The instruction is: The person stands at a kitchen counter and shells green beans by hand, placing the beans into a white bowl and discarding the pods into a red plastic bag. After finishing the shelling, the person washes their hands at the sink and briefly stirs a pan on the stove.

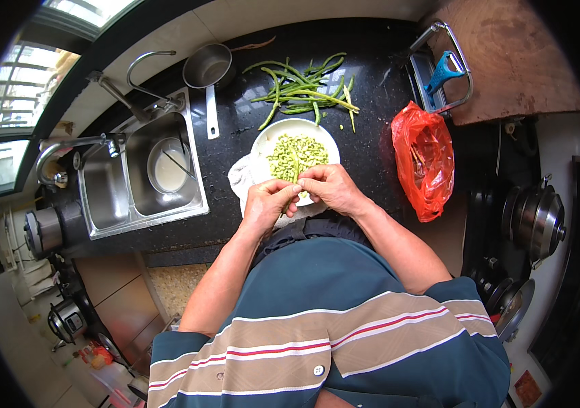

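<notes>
Over the near rim of a white plate [332,140], my left hand [272,200] and my right hand [333,187] meet, fingertips almost touching. Between them they hold one long green bean pod [295,162], upright in the picture, its lower end under my left fingers. The plate carries a pile of small pale green bean pieces [313,149]. Beyond it, whole long green beans [303,92] lie loosely heaped on the black countertop [366,148]. A whitish cloth [239,176] shows from under the plate's left and near sides.
At left is a steel double sink [198,199] with a bowl of cloudy liquid [163,172] in it. A saucepan [208,66] stands behind. To the right, a red plastic bag [425,168] hangs at a metal rack [466,97] holding a blue peeler [440,76], beside a wooden board [519,61].
</notes>
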Demonstrator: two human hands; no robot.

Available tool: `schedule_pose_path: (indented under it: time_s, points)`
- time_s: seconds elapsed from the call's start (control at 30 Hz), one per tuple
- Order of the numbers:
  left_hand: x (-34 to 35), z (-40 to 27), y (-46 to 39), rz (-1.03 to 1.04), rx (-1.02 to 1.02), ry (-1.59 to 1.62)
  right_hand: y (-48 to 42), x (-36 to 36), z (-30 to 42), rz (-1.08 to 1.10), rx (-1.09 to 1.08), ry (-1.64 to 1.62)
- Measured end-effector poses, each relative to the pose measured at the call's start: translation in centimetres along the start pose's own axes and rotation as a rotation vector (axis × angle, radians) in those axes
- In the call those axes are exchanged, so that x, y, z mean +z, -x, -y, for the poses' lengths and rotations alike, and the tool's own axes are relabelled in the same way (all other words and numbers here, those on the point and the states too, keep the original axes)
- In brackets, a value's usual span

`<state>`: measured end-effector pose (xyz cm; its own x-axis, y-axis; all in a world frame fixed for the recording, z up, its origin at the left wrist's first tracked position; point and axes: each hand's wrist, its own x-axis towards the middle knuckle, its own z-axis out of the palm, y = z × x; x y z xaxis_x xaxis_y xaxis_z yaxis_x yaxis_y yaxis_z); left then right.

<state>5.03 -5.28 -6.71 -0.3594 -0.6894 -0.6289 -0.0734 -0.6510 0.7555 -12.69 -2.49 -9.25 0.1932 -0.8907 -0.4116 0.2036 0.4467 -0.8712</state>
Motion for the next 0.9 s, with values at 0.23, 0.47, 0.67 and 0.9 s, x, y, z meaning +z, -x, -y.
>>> schedule_pose_path:
  time_s: [0.23, 0.47, 0.67, 0.9]
  points:
    - [0.2, 0.2, 0.0, 0.015, 0.022, 0.012, 0.0, 0.5, 0.2, -0.060, -0.012, -0.023]
    - [0.3, 0.7, -0.2, 0.063, 0.017, 0.101, -0.2, 0.9, -0.4, -0.076, 0.065, -0.297]
    - [-0.4, 1.8, -0.6, 0.202, -0.053, 0.446, 0.1, 1.5, 0.1, 0.034, 0.081, -0.548]
    - [-0.3, 0.9, 0.1, 0.178, -0.121, 0.177, 0.1, 1.2, 0.2, -0.184, 0.029, -0.263]
